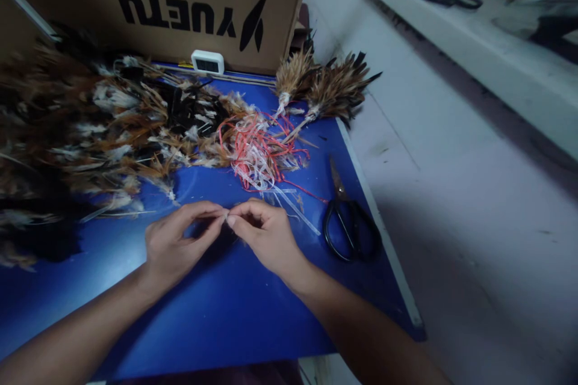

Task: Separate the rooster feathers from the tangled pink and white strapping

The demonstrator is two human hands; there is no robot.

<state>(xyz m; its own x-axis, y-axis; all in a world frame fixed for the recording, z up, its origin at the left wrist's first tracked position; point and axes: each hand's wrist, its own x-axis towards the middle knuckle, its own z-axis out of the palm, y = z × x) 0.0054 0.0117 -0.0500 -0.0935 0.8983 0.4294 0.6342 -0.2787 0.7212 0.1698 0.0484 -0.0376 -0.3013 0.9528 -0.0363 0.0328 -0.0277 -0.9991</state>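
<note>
Over the blue tabletop (pixel 212 313), my left hand (pixel 174 243) and my right hand (pixel 266 237) meet fingertip to fingertip. Both are closed in a pinch at a tiny pale bit (pixel 226 215), too small and too covered by the fingers to name. Just beyond them lies a tangle of pink and white strings (pixel 255 153). To the right of my right hand rest scissors with black handles (pixel 350 228), their blades pointing away. A large heap of brown, black and white feathers (pixel 103 126) spreads to the left and behind my left hand.
Tied feather bundles (pixel 332 87) lie at the back right corner. A cardboard box (pixel 180 6) with black lettering stands at the back, a small white device (pixel 208 62) before it. The table's right edge (pixel 383 228) runs near a pale wall (pixel 465 204) with a ledge above.
</note>
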